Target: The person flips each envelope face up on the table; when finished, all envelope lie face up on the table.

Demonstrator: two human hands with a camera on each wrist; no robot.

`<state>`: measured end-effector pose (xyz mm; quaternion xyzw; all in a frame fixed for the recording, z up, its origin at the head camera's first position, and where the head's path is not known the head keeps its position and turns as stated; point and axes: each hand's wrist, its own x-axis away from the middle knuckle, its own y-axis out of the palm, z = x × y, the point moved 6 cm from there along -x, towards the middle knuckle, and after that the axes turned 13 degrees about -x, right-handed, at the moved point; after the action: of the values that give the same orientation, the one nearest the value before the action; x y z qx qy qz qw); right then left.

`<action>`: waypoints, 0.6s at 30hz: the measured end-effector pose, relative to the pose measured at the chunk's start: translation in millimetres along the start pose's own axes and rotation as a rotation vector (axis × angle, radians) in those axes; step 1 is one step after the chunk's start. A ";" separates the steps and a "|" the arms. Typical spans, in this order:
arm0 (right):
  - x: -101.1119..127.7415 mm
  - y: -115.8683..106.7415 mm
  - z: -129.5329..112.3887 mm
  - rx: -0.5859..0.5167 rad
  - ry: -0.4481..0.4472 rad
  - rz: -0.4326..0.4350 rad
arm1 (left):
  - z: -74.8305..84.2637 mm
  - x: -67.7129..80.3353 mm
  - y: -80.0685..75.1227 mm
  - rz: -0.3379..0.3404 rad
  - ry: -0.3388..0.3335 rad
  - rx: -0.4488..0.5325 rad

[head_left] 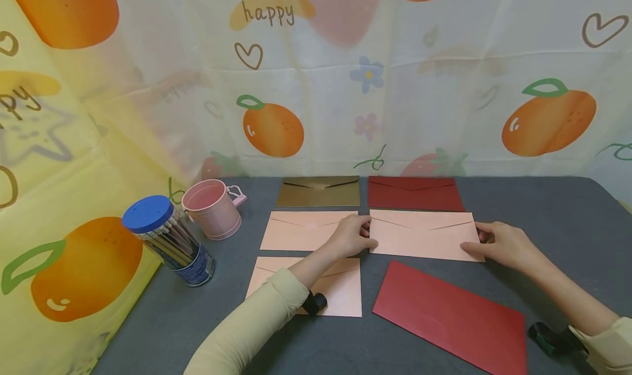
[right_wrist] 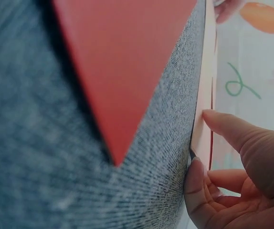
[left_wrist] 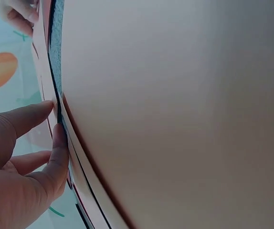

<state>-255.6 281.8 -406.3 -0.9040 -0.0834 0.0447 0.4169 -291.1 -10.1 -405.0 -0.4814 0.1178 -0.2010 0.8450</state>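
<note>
Envelope, pink [head_left: 423, 234], is positioned flat on the grey table [head_left: 553, 216], just below the dark red envelope [head_left: 415, 194]. Its left edge is pinched by the left hand [head_left: 351, 237]; its right edge is pinched by the right hand [head_left: 501, 244].

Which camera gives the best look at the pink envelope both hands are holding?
The head view: the whole pink envelope shows, flap side up, with the left hand and right hand at its ends. The left wrist view and the right wrist view show only its edge, close up beside fingers.
</note>
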 end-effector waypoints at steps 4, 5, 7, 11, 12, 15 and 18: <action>0.5 0.9 0.0 0.007 0.003 -0.015 | 1.5 -2.2 0.8 0.004 0.012 -0.035; 0.4 1.1 -0.4 0.007 0.003 -0.019 | 1.5 -2.5 1.0 0.005 0.012 -0.040; 0.3 1.0 -0.8 0.012 -0.001 -0.021 | 1.7 -2.9 1.4 0.006 0.014 -0.053; 0.7 1.8 -1.6 0.011 -0.004 -0.028 | 2.0 -3.3 1.8 0.009 0.016 -0.068; 0.8 2.1 -1.6 0.010 -0.004 -0.029 | 2.3 -3.4 1.7 0.009 0.017 -0.074; 0.7 3.2 -1.3 0.006 -0.002 -0.032 | 3.0 -3.4 1.6 0.007 0.017 -0.090; 0.5 3.6 -0.2 0.008 -0.002 -0.030 | 3.9 -3.1 1.5 -0.004 0.021 -0.107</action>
<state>-254.7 279.4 -408.9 -0.9010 -0.0971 0.0397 0.4208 -292.0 -5.1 -404.4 -0.5239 0.1361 -0.2009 0.8165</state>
